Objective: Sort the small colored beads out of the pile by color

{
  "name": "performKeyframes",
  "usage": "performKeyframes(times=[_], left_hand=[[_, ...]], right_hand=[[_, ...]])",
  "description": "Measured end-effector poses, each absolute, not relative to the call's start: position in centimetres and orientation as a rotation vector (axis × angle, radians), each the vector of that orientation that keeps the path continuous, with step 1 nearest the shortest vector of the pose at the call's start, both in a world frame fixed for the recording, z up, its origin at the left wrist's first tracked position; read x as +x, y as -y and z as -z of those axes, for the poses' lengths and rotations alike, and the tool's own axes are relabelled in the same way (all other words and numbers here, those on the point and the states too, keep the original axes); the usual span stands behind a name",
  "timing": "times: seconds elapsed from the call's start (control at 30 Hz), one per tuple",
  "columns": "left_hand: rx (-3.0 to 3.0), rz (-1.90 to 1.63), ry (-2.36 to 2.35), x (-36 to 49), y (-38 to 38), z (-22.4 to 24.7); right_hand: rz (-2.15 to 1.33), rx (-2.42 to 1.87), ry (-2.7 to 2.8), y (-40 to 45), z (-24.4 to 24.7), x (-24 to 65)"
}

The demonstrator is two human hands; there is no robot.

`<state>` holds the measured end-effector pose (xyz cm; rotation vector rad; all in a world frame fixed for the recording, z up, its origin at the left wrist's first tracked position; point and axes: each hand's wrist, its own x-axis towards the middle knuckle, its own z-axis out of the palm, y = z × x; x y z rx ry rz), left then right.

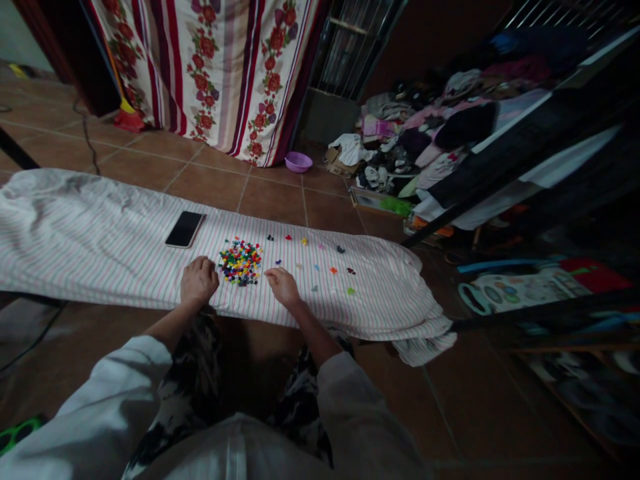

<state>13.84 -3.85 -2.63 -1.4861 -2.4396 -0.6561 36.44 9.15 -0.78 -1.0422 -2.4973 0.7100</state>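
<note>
A pile of small multicoloured pieces (241, 262) lies on a striped cloth (125, 267). Just left of the pile, my left hand (199, 280) rests on the cloth with its fingers curled; anything under them is hidden. My right hand (283, 285) is at the pile's right side, thumb and fingertips pinched together, and whatever they hold is too small to make out. Small single-colour groups are spread to the right, among them red (289, 237), yellow (305, 241), orange (333, 270), dark brown (351, 271) and lime green (351, 291) pieces.
A phone (185, 229) lies on the cloth, left of the pile. Beyond the cloth are a floral curtain (205, 67), a purple basin (299, 162) and a red broom (129, 119). Heaped clothes (425, 133) and a dark metal bar (450, 213) are at the right.
</note>
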Motion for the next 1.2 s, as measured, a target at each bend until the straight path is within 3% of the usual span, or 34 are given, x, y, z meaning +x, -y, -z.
performKeyframes(times=[0.47,1.2], left_hand=[[-1.481,0.671,2.467,13.9,3.9,2.5],[-1.496,0.692,2.438,13.9,4.0,2.5]], right_hand=[[-0.569,-1.098,2.725,-7.2,0.4,32.6],[-0.531,-1.118,2.601,-6.9,1.0,33.4]])
